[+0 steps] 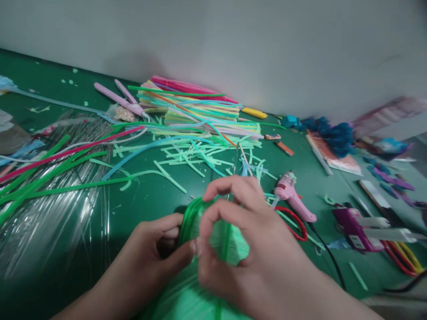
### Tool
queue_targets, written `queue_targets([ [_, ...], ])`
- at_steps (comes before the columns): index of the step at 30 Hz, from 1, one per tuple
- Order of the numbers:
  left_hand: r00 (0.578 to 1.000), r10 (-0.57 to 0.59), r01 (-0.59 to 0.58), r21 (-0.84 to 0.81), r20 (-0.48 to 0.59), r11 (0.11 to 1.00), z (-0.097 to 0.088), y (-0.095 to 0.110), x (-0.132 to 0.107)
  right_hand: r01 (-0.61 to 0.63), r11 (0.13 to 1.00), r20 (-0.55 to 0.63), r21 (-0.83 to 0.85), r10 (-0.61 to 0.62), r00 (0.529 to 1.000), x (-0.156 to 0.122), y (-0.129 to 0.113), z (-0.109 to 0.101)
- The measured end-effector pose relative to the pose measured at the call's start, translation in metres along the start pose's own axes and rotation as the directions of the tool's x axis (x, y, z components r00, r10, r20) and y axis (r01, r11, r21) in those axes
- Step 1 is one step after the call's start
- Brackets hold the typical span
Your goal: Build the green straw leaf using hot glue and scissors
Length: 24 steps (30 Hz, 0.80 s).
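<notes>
Near the bottom centre is a green bundle [191,300], streaked and partly see-through, with a darker green fuzzy rim like pipe cleaner at its upper left. My left hand [156,251] is closed on that rim, thumb in front and fingers behind. My right hand [243,240] lies over the bundle's right side. Its thumb and index finger are pinched together beside my left thumb tip. Whatever lies in that pinch is too blurred to name. Beyond the right knuckles, a thin dark metal rod [236,159] points away, its lower end hidden by the fingers.
Pastel and pink pipe cleaners [200,111] are piled at the back, with cut green pieces in front. Thin clear strands [76,195] spread at left near a lilac hair-straightener-like tool [120,98]. Right are a pink glue gun [293,195], red loop handle [295,222] and purple device [356,229].
</notes>
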State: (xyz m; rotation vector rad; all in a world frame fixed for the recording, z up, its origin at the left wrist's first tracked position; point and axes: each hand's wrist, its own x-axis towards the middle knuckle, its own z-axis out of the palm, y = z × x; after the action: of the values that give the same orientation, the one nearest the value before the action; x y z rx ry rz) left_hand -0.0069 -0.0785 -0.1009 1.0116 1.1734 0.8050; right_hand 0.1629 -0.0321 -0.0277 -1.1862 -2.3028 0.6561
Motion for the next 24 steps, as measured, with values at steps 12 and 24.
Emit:
queue_targets([
  [12,0.993,-0.046,0.064,-0.162,0.113,0.985,0.0,0.001,-0.002,0.135,0.977,-0.028,-0.165,-0.141,0.99,0.004,0.015,-0.023],
  [24,0.991,-0.076,0.092,-0.148,0.107,0.985,-0.002,-0.007,-0.001,0.167,0.889,-0.259,-0.427,-0.297,0.919,0.014,0.04,-0.049],
])
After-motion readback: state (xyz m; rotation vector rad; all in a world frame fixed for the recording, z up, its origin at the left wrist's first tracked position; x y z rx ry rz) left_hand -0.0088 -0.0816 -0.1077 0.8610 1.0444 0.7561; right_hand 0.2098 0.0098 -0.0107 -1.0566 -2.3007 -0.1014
